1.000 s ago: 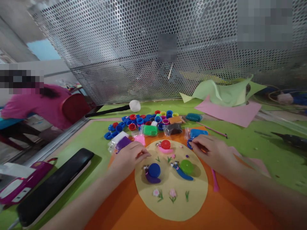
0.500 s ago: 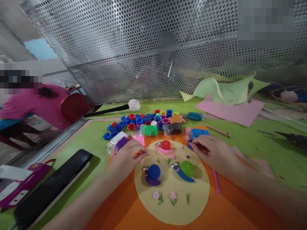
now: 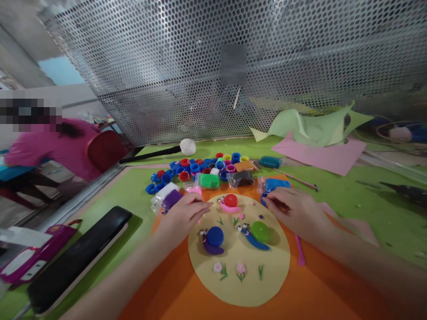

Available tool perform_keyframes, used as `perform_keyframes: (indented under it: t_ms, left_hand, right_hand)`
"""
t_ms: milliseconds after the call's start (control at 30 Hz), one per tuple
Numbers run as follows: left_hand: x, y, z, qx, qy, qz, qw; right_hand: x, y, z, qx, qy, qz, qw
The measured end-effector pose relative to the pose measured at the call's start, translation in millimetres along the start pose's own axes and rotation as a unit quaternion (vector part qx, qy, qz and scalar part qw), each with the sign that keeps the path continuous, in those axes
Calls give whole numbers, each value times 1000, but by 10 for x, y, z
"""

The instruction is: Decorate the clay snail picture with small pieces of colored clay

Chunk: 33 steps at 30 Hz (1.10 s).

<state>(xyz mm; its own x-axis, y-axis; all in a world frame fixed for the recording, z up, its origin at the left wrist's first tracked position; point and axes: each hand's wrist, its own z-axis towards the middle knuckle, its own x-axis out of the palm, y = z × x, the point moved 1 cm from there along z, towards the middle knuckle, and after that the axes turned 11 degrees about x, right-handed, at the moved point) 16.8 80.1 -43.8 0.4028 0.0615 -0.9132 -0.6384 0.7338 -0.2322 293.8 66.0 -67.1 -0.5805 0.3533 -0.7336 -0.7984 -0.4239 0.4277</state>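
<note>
"What's unclear on my remote feed?"

"Fingers curled, left hand [image 3: 183, 215] and right hand [image 3: 296, 209] flank a cream circle [image 3: 238, 293] on orange paper [image 3: 303, 289]; I can't tell whether either pinches anything. The right partly hides a blue ring [image 3: 263, 199]."

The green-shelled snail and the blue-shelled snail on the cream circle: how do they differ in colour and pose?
Body colour: the green-shelled snail has a blue body, the blue-shelled snail a purple one.
Pose: the green-shelled snail's body stretches out in a long slant; the blue-shelled snail's curls more under its shell.
Shared: both have round disc shells and white-and-black eyes at their left ends, and lie on the cream circle.
</note>
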Motion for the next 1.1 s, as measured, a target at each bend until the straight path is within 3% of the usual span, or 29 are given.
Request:
perform_keyframes:
  t_ms: [233, 500, 833, 1100]
  left_hand:
    - [35, 32, -44, -14, 3, 33, 999]
    - [58, 47, -14, -27, 62, 77, 995]
    - [-37, -115, 8, -8, 140, 127, 982]
    - [-98, -53, -16, -31, 156, 109, 981]
  right_hand:
    - [2, 9, 4, 1, 3, -3, 1000]
    - [-10, 21, 6, 9, 19, -2, 1000]
    - [-23, 10, 10, 12, 29, -4, 999]
    - [-24, -2, -2, 12, 32, -7, 999]
